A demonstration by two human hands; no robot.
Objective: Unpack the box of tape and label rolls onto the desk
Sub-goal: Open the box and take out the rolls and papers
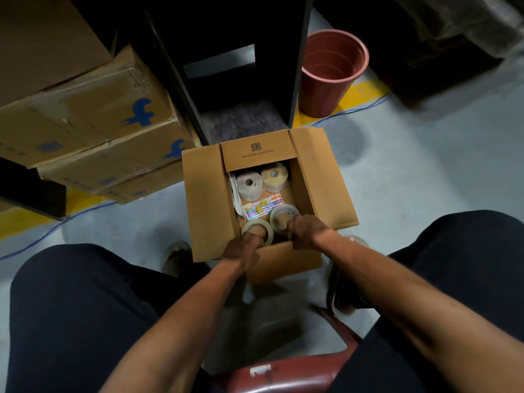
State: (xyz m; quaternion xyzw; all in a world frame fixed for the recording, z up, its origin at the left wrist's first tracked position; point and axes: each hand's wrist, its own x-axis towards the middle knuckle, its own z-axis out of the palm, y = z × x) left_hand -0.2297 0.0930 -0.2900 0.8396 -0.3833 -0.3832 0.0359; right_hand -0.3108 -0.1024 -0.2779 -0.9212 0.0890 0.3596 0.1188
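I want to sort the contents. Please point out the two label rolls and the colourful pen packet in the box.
Left label roll [249,186], head view: on its flat top face.
Right label roll [274,177], head view: on its top face.
Pen packet [263,207], head view: on the middle of the wrapper.

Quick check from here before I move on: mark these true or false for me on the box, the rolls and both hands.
1. Each hand grips a tape roll: left hand on the near-left tape roll, right hand on the near-right tape roll. True.
2. The box is taped shut. False: its flaps are open.
3. Two label rolls stand at the far end. True.
4. The pink bin lies tipped over. False: it stands upright.
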